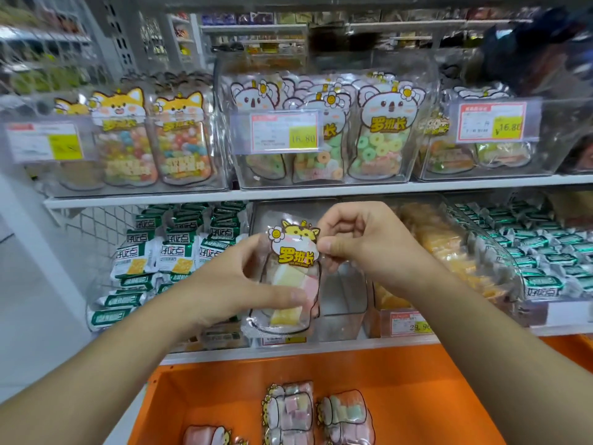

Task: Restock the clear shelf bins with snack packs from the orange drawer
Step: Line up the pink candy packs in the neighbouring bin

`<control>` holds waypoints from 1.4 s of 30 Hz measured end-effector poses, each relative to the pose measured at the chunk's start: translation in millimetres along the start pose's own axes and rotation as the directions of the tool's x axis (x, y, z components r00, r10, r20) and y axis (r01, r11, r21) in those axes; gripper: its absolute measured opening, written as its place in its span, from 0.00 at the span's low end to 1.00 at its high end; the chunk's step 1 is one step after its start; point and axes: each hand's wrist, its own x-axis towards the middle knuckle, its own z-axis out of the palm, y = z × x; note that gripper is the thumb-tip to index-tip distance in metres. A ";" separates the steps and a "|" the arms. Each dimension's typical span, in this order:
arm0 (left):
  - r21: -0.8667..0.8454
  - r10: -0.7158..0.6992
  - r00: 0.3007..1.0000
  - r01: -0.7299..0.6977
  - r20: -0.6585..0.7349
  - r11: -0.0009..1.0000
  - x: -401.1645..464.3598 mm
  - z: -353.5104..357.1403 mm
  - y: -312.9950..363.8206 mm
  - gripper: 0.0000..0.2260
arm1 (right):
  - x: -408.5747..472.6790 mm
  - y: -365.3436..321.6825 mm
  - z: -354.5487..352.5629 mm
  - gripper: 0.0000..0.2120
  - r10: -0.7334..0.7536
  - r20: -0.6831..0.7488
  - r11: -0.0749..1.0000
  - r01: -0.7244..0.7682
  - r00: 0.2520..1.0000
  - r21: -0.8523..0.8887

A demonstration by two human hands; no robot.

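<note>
Holding one snack pack (288,277) upright with both hands, you are in the placing step: your left hand (237,284) grips its lower body from the 9 o'clock side, and your right hand (359,245) pinches its top corner from 3 o'clock. The pack is just in front of the nearly empty clear bin (343,297) on the lower shelf, with the orange drawer (224,396) and its remaining packs at 6 o'clock below. I judge the next move calls for carrying the pack forward over the bin's front wall and standing it inside.
</note>
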 end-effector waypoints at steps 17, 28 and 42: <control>-0.498 -0.357 0.906 0.208 -0.226 0.842 -82.6 25.7 -46.0 0.30 | -58.9 -20.4 133.8 0.07 0.549 -0.037 0.835 -0.549 0.835 0.012; -0.411 -0.251 0.925 0.119 -0.285 0.904 -64.8 -21.0 -65.8 0.44 | 22.4 35.1 84.8 0.08 0.520 -0.300 0.847 -0.529 0.800 0.057; -0.397 -0.239 0.917 0.099 -0.318 0.912 -57.7 -37.2 -90.5 0.29 | 85.4 126.9 88.9 0.27 0.559 -0.406 0.669 -0.682 0.723 -0.295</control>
